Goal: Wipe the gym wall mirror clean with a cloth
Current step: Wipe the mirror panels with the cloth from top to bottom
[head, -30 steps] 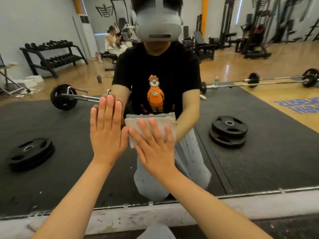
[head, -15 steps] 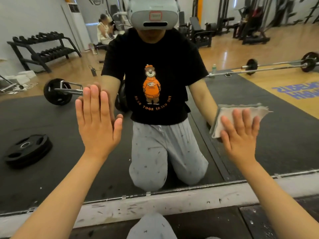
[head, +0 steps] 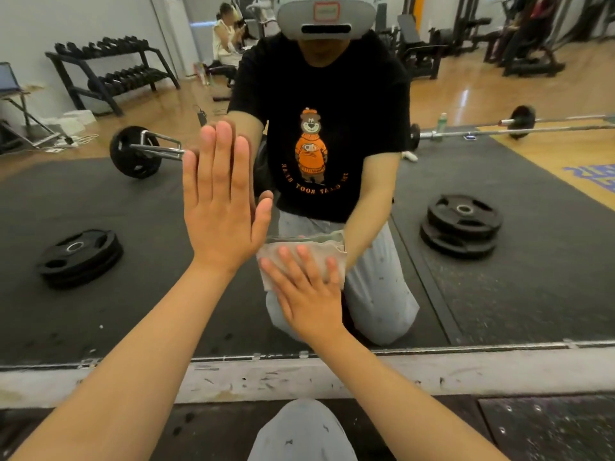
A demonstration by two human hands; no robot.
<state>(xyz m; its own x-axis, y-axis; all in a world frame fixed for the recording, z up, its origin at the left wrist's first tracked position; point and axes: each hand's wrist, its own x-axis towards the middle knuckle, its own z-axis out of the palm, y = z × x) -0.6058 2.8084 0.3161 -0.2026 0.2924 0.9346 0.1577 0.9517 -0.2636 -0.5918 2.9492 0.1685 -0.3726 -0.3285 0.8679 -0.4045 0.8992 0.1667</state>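
Both forearms reach forward from 7 and 5 o'clock. The right hand (head: 306,294), fingers straight and slightly spread, presses the folded cloth (head: 316,254) flat against the mirror (head: 133,311), low near its bottom edge. At the cloth's 10 o'clock, the left hand (head: 223,207) lies flat on the glass, fingers straight and together, holding nothing.

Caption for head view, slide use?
Mirror wiping: right hand presses folded cloth against the gym mirror; left hand rests flat beside it.
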